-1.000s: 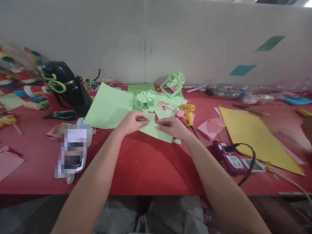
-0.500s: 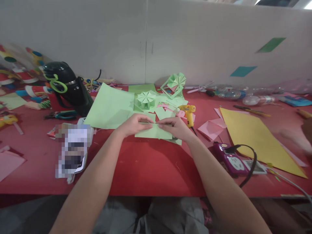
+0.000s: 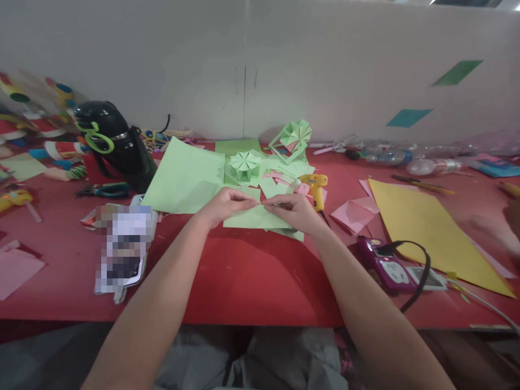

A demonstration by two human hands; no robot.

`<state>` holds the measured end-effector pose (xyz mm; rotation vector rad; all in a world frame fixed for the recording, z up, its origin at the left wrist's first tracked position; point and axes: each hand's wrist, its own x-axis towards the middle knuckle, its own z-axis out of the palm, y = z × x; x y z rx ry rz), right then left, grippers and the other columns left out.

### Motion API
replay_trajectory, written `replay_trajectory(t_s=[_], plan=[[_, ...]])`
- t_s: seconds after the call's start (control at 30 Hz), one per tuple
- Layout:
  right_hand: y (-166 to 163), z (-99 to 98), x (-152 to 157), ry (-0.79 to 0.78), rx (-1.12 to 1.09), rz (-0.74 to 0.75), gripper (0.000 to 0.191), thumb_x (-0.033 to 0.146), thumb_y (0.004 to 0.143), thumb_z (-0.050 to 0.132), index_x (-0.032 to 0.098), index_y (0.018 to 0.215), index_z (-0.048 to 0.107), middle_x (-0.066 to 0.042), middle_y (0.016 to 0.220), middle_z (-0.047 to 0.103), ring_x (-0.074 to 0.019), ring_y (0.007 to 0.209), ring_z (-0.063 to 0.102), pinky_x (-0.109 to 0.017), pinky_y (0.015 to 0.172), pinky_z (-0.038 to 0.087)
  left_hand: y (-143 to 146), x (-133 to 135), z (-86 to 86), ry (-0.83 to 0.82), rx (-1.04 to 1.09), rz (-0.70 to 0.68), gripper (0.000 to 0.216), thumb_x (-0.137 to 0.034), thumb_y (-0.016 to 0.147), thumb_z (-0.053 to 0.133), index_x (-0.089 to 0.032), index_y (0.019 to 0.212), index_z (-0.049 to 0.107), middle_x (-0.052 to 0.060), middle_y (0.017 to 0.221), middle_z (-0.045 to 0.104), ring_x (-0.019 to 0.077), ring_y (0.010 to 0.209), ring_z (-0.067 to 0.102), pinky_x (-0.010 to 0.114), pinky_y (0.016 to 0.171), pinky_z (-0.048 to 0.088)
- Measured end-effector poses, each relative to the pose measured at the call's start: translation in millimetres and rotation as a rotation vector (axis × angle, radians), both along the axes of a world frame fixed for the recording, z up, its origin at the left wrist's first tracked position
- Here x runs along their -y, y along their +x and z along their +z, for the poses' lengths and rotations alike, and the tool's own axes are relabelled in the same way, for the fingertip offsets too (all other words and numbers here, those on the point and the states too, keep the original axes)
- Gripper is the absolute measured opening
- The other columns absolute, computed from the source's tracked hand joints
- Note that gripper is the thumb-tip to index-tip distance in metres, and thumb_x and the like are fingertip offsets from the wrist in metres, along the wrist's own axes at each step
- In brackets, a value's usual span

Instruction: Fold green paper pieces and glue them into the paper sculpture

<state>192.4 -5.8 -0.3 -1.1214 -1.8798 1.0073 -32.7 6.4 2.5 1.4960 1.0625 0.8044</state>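
Observation:
A small light green paper piece (image 3: 254,218) is held just above the red table (image 3: 244,276), near its middle. My left hand (image 3: 225,205) pinches its upper edge on the left. My right hand (image 3: 294,210) pinches the same edge on the right, fingertips almost meeting. Behind the hands lie a large green sheet (image 3: 184,176), a folded green paper rosette box (image 3: 244,165) and a green paper frame with a fan (image 3: 292,138), among green and pink scraps.
A yellow glue gun (image 3: 317,187) lies right of my hands, then pink paper (image 3: 351,212), a big yellow sheet (image 3: 422,225) and a purple power strip (image 3: 385,266) with cable. A black helmet (image 3: 108,138), pliers (image 3: 103,189) and a blurred-out item (image 3: 122,249) are on the left. Another person's hand (image 3: 495,230) shows far right.
The green piece was turned from slanting to level and its top edge brought up between both hands' fingertips. The hands stayed in about the same place.

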Motion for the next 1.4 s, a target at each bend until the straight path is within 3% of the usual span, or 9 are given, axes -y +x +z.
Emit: replay_trajectory(t_s=[0.27, 0.47, 0.67, 0.8, 0.87, 1.0, 1.13, 1.33, 1.4], plan=[[-2, 1.4, 2, 0.058, 0.029, -0.005, 0.025, 0.038, 0.084, 0.064, 0.021, 0.095, 0.078, -0.005, 0.086, 0.073, -0.0122, 0.065, 0.053, -0.028, 0.056, 0.038, 0, -1, -2.0, -0.153, -0.024, 0.062, 0.032, -0.053, 0.073, 0.077, -0.023, 0.085, 0.078, 0.009, 0.098, 0.075, 0.0244, 0.094, 0.068, 0.036, 0.082, 0.052], [0, 0.4, 2, 0.012, 0.043, 0.1, 0.022, 0.037, 0.084, 0.064, 0.023, 0.094, 0.078, -0.004, 0.089, 0.074, -0.0126, 0.066, 0.055, -0.028, 0.057, 0.038, -5, 1, 0.6, -0.16, -0.126, -0.196, 0.025, -0.046, 0.075, 0.076, -0.026, 0.089, 0.079, 0.007, 0.105, 0.075, 0.025, 0.111, 0.064, 0.033, 0.09, 0.048], [1, 0.4, 2, -0.027, 0.048, 0.145, 0.023, 0.039, 0.083, 0.066, 0.023, 0.094, 0.078, -0.004, 0.091, 0.074, -0.0149, 0.074, 0.06, -0.029, 0.064, 0.044, -4, 4, 1.8, -0.117, -0.186, -0.303, 0.03, -0.048, 0.073, 0.074, -0.026, 0.092, 0.079, 0.005, 0.101, 0.075, 0.024, 0.099, 0.066, 0.03, 0.08, 0.048], [5, -1.3, -2, -0.09, 0.005, 0.07, 0.038, 0.042, 0.077, 0.073, 0.023, 0.11, 0.074, -0.005, 0.092, 0.073, -0.0131, 0.07, 0.059, -0.027, 0.06, 0.044, -6, 2, -0.2, -0.086, -0.2, -0.309, 0.027, -0.048, 0.074, 0.074, -0.027, 0.091, 0.079, 0.004, 0.107, 0.075, 0.0232, 0.106, 0.065, 0.029, 0.087, 0.046], [8, -1.5, -4, -0.136, 0.004, 0.054, 0.043, 0.045, 0.077, 0.073, 0.021, 0.113, 0.072, -0.003, 0.081, 0.07, -0.0099, 0.059, 0.051, -0.025, 0.052, 0.038, -7, 2, -0.4, -0.092, -0.2, -0.304, 0.028, -0.048, 0.075, 0.073, -0.028, 0.093, 0.079, 0.004, 0.11, 0.074, 0.0233, 0.107, 0.065, 0.029, 0.089, 0.046], [8, -1.7, -5, -0.16, -0.001, -0.006, 0.036, 0.049, 0.079, 0.069, 0.018, 0.098, 0.074, 0.003, 0.058, 0.054, -0.0075, 0.049, 0.036, -0.025, 0.046, 0.025, -7, 2, -0.1, -0.101, -0.134, -0.278, 0.031, -0.048, 0.075, 0.074, -0.027, 0.098, 0.078, 0.005, 0.114, 0.073, 0.0254, 0.114, 0.063, 0.03, 0.092, 0.047], [4, -2.2, -5, -0.108, -0.037, -0.081, 0.034, 0.049, 0.079, 0.07, 0.018, 0.092, 0.074, 0.002, 0.059, 0.054, -0.0091, 0.051, 0.039, -0.026, 0.048, 0.029, -7, 1, -4.0, -0.103, -0.104, -0.26, 0.031, -0.051, 0.08, 0.068, -0.026, 0.096, 0.077, 0.005, 0.114, 0.073, 0.0239, 0.112, 0.063, 0.03, 0.092, 0.047], [2, -2.5, -7, -0.076, -0.093, -0.099, 0.03, 0.046, 0.077, 0.071, 0.019, 0.09, 0.074, -0.002, 0.068, 0.063, -0.0133, 0.061, 0.052, -0.029, 0.057, 0.041, -6, -1, -8.7, -0.129, -0.087, -0.094, 0.031, -0.049, 0.077, 0.074, -0.027, 0.097, 0.077, 0.007, 0.108, 0.073, 0.0233, 0.099, 0.067, 0.031, 0.082, 0.051], [3, -2.5, -7, -0.079, -0.119, -0.1, 0.03, 0.045, 0.076, 0.071, 0.019, 0.09, 0.074, -0.002, 0.07, 0.064, -0.014, 0.063, 0.055, -0.03, 0.058, 0.043, -5, 1, -5.4, -0.118, -0.055, -0.122, 0.03, -0.049, 0.078, 0.072, -0.024, 0.093, 0.077, 0.008, 0.103, 0.074, 0.0236, 0.094, 0.068, 0.033, 0.08, 0.052]])
